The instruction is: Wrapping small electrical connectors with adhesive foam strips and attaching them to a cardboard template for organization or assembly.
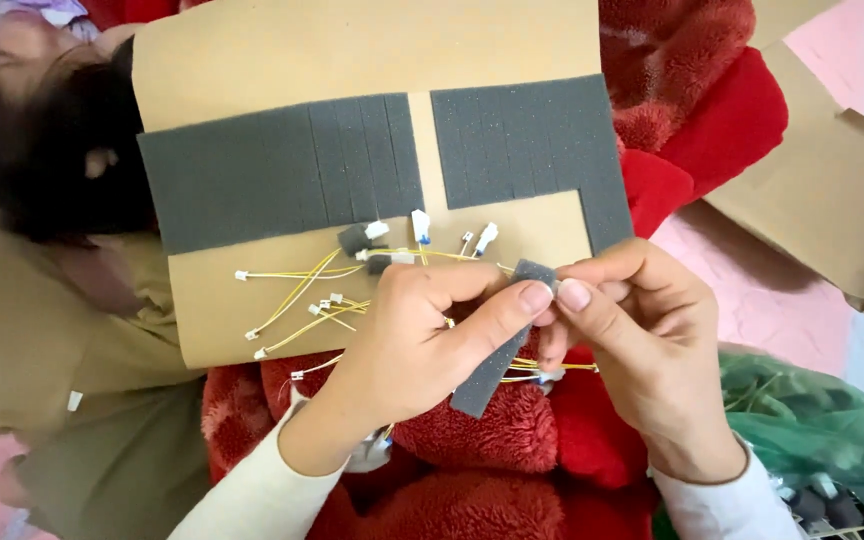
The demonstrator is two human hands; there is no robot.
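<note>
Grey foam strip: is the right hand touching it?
Touching. The head view shows the right hand thumb tip pressed against the top end of the grey foam strip.

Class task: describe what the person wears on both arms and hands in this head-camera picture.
Both arms wear plain cream-white long sleeves ending at the wrists. The left hand and right hand are bare: no gloves, rings, watch or bracelets show. The fingernails look short and unpainted.

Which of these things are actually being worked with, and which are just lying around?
In use:
- grey foam strip, pinched by left hand and right hand
- yellow wires with white connectors
- cardboard sheet bearing grey foam pads

Lying about:
- red fleece blanket
- green plastic bag
- loose cardboard pieces
- another person lying alongside
</note>
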